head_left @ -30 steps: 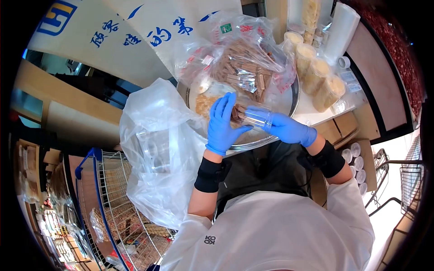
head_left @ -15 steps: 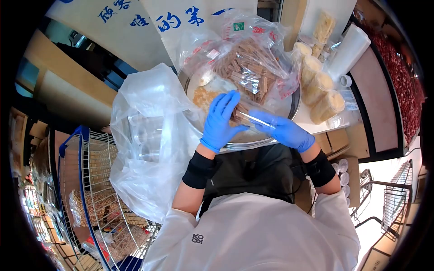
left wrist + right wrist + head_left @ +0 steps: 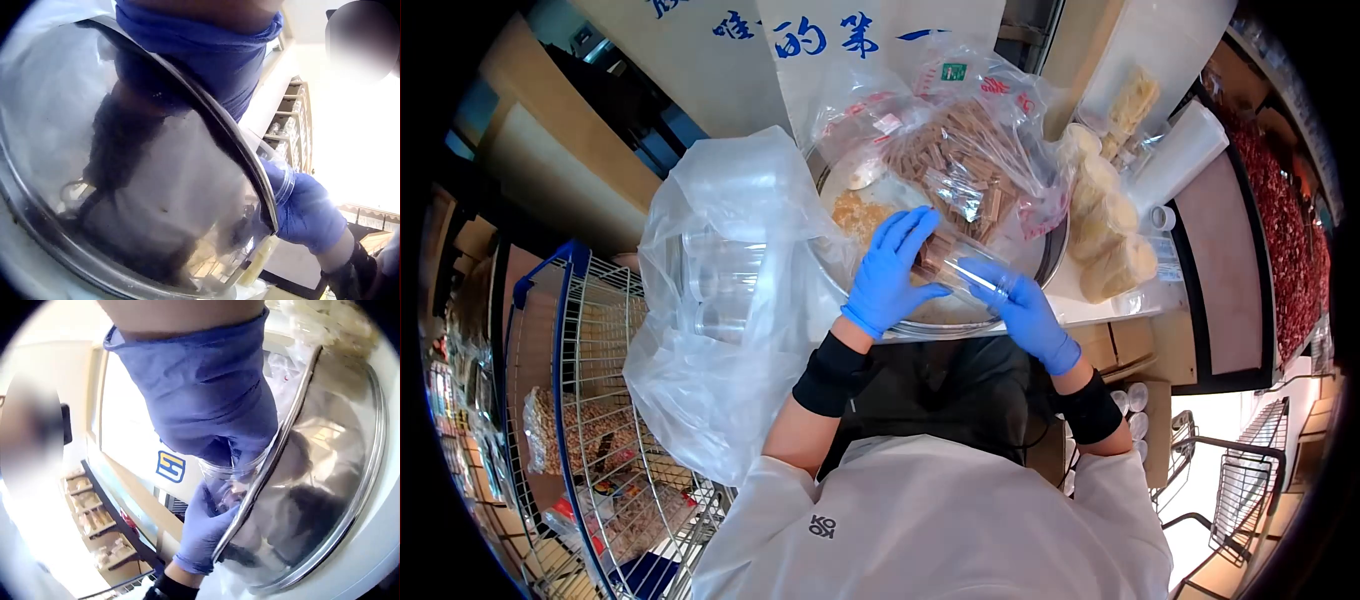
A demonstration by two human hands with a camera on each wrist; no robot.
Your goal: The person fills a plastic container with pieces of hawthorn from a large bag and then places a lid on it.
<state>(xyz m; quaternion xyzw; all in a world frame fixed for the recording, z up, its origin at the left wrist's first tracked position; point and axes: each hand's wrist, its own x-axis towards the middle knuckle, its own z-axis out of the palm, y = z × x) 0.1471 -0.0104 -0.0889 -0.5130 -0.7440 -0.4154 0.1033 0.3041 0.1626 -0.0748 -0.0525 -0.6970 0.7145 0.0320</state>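
The right hand (image 3: 1025, 305) is wrapped round the closed end of a clear plastic jar (image 3: 962, 266), which lies tilted on its side above the steel basin (image 3: 930, 328). The left hand (image 3: 888, 272) is flat, its fingers straight, with the palm against the jar's mouth, where brown sticks (image 3: 930, 250) show through the wall. Both hands wear thin blue gloves.

It's tight in here. The basin's rolled, shiny rim runs just under both wrists. Beyond the fingertips a crinkly bag of sticks (image 3: 960, 165) slumps into the basin. Outboard of the left hand a big soft clear bag (image 3: 720, 300) billows right against the basin's edge, with empty jars dimly visible inside it. Outboard of the right hand, filled jars (image 3: 1115, 255) of pale pieces stand near the rim. The freest room is back toward the body, on the near side of the rim.
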